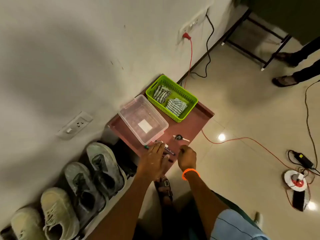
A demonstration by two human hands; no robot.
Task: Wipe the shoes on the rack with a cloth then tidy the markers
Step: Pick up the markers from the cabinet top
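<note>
left hand (154,157) flat on markers (168,151) at table (195,122) edge | right hand (187,157) curled, grip unclear | clear box (155,134) beside | green basket (187,99) holds cloths (175,105)

- A single head view is given, taken from above and tilted steeply downward.
- The counter (194,122) against the wall (69,49) is seen near the centre, close below.
- The shoe rack edge and floor (242,110) are taken in at the wide-angle margins.
</note>
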